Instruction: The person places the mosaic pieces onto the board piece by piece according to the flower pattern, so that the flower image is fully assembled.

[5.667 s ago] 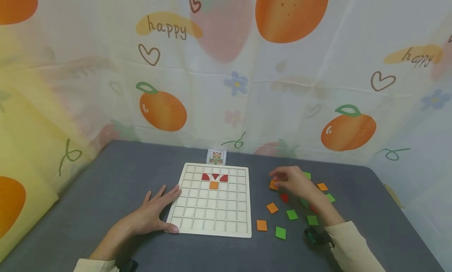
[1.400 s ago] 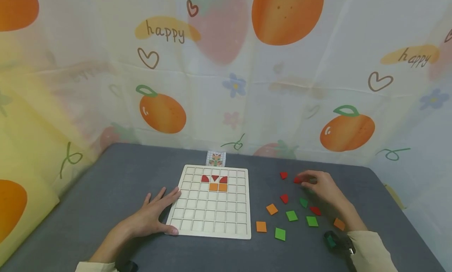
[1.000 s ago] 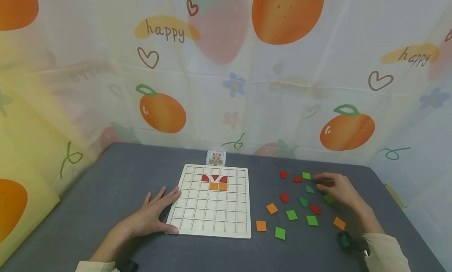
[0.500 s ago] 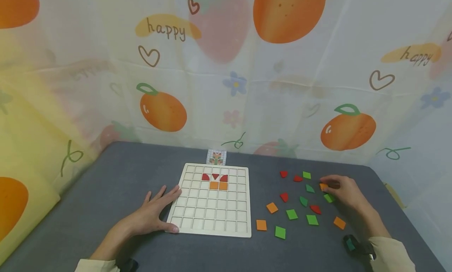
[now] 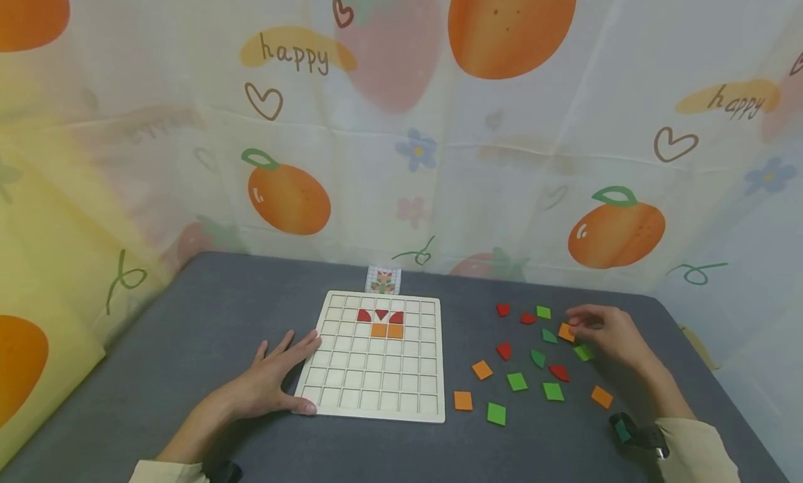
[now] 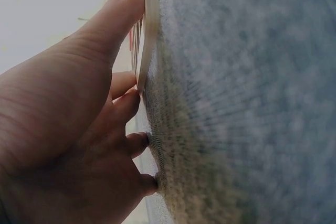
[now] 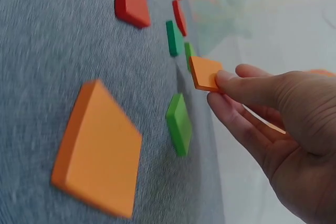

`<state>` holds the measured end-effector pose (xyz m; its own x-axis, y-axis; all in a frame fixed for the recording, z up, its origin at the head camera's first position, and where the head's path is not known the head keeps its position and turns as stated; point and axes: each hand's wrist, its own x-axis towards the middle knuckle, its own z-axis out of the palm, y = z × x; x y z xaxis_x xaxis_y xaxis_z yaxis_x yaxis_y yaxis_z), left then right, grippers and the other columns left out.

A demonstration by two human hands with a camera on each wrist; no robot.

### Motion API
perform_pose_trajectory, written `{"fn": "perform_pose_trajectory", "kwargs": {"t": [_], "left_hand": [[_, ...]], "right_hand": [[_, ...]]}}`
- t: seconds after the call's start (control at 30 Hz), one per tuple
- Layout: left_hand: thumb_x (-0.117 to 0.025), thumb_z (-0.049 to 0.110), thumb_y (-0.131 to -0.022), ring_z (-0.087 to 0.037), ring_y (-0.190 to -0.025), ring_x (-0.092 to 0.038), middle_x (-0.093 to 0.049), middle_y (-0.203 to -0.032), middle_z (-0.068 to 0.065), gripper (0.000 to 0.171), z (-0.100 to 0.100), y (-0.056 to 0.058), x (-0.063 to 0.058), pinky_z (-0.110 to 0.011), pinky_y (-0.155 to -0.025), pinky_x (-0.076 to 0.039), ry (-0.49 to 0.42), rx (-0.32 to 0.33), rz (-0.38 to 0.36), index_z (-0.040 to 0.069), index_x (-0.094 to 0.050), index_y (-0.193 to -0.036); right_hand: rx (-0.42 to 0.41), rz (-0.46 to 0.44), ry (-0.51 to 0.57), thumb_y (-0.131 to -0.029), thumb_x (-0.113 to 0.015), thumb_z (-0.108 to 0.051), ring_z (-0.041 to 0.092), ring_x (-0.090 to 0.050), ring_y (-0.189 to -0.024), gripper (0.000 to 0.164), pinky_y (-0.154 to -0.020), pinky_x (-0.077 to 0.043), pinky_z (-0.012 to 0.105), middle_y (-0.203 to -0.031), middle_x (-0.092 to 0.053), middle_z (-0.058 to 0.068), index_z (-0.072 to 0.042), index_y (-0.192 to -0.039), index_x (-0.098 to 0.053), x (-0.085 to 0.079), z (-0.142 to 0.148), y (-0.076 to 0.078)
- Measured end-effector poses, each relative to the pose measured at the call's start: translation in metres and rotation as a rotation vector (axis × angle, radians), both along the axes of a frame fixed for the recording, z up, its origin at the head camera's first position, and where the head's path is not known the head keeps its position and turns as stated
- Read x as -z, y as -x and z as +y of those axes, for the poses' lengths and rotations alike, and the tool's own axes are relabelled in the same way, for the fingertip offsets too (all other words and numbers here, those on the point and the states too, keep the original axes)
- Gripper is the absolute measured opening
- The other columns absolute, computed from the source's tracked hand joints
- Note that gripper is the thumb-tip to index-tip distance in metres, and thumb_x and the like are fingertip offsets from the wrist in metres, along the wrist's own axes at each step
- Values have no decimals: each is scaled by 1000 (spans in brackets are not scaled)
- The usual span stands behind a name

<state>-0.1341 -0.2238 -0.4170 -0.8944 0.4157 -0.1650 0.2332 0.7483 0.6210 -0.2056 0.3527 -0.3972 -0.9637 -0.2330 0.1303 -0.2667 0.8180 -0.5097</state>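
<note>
My right hand (image 5: 607, 333) pinches an orange square tile (image 7: 204, 73) between thumb and fingers, lifted a little off the table in the right wrist view. A green tile (image 7: 179, 124) lies just below it. With fingers spread, my left hand (image 5: 270, 376) rests against the left edge of the white grid board (image 5: 370, 417), its thumb at the near corner. Set in the board are two red quarter-round pieces, a red triangle (image 5: 381, 315) and two orange squares (image 5: 379, 330). In the left wrist view, the thumb and fingertips touch the board's edge.
Several loose orange, green and red pieces lie right of the board, among them an orange tile (image 5: 463, 401), a green tile (image 5: 496, 414) and a red piece (image 5: 560, 373). A small pattern card (image 5: 383, 279) lies behind the board. A printed curtain backs the table.
A second orange square now sits in the board. My right hand has moved right across the loose pieces and picked up another orange tile. The left hand stays in place.
</note>
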Motion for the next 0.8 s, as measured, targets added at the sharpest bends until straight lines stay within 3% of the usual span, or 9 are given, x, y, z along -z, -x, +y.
{"fn": "perform_pose_trajectory", "kwargs": {"t": [0.5,0.8], "left_hand": [[-83,54,-63,-51,-145,-3,-22,-161,-14,113,-2,-1,2,-71,-106,9,-13,8,17,10,-32,-154],[-83,54,-64,-51,-145,-4,-23,-161,-14,113,-1,0,1,-72,-106,8,-3,11,21,10,-32,-154]], "right_hand": [[-67,17,38,-87,-73,-5,20,-67,-83,27,-68,-54,30,-90,-71,2,1,-113,-70,-6,-38,7],[-95,6,56,-87,-72,-4,23,-68,-84,26,-72,-54,39,-89,-71,2,1,-113,-70,-8,-61,12]]}}
